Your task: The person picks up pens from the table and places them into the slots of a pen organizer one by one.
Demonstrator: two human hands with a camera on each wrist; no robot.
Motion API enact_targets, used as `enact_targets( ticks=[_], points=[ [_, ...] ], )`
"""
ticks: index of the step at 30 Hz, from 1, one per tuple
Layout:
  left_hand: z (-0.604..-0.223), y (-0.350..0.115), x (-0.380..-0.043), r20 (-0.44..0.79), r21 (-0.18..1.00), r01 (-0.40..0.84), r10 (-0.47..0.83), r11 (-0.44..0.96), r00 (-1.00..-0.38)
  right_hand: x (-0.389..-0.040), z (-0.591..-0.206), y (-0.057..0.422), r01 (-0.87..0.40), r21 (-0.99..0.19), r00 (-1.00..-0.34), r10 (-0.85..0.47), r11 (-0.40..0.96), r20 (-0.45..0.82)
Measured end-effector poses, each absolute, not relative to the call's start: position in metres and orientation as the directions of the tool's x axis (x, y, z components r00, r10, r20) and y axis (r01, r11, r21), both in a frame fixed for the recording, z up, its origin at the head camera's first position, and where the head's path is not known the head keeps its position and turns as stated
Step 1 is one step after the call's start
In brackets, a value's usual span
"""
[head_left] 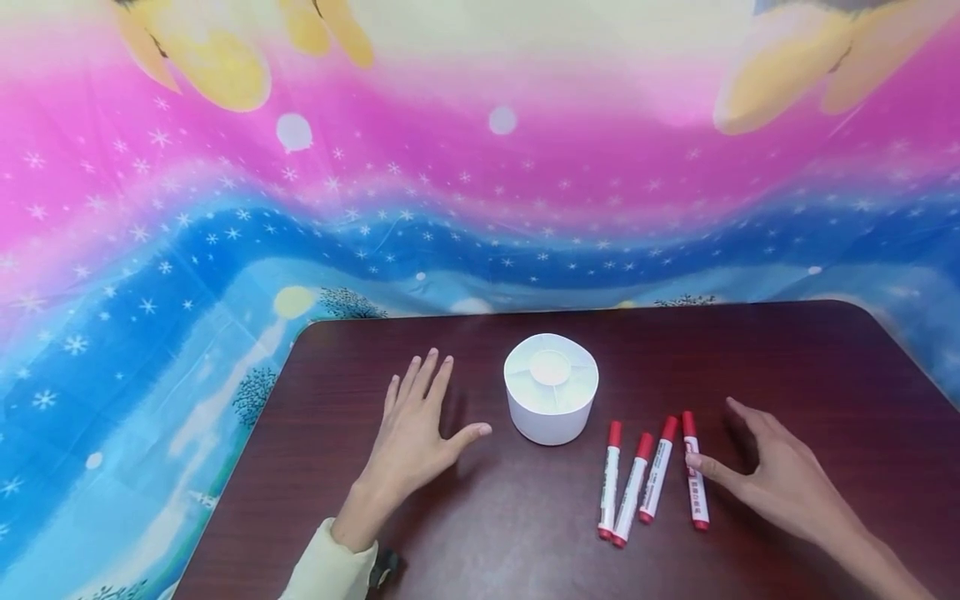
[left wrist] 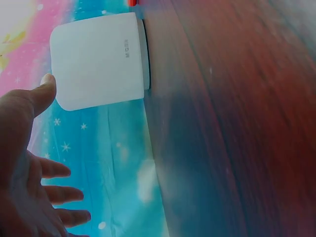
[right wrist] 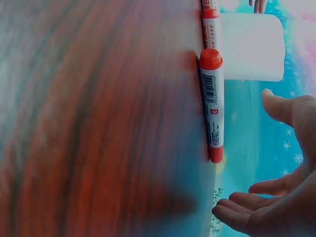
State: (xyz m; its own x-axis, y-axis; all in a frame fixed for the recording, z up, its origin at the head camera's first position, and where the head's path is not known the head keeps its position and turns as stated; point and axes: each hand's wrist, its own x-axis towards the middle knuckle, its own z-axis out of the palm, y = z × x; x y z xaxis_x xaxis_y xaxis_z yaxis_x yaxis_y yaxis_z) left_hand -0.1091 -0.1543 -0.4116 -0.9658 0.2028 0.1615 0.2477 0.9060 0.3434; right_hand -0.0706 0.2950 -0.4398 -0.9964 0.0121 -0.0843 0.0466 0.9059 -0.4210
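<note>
A round white organizer with a central cup and divided sections stands upright on the table. To its left, my left hand is spread with straight fingers and holds nothing; in the left wrist view its thumb appears near the organizer. Several white markers with red caps lie in front and to the right of the organizer, among them a leftmost marker and a rightmost marker. Beside that rightmost one is my right hand, thumb over the marker in the head view, fingers relaxed and nothing gripped.
The dark brown wooden table has rounded far corners. Behind it hangs a colourful cloth in pink and blue with snowflakes. A small dark object shows by the left sleeve.
</note>
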Motion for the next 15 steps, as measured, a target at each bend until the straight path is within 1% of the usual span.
enact_targets(
  ticks=[6, 15],
  points=[
    [-0.413, -0.147, -0.112, 0.176, 0.380, 0.276, 0.224, 0.883, -0.959, -0.070, -0.439, 0.290, 0.082, -0.474, -0.995, 0.048, 0.877, -0.084],
    [-0.414, -0.135, -0.119, 0.169, 0.458, 0.313, 0.264, 0.832, -0.950, -0.069, -0.446, 0.287, 0.057, -0.583, -0.998, 0.051, 0.810, -0.027]
  ],
)
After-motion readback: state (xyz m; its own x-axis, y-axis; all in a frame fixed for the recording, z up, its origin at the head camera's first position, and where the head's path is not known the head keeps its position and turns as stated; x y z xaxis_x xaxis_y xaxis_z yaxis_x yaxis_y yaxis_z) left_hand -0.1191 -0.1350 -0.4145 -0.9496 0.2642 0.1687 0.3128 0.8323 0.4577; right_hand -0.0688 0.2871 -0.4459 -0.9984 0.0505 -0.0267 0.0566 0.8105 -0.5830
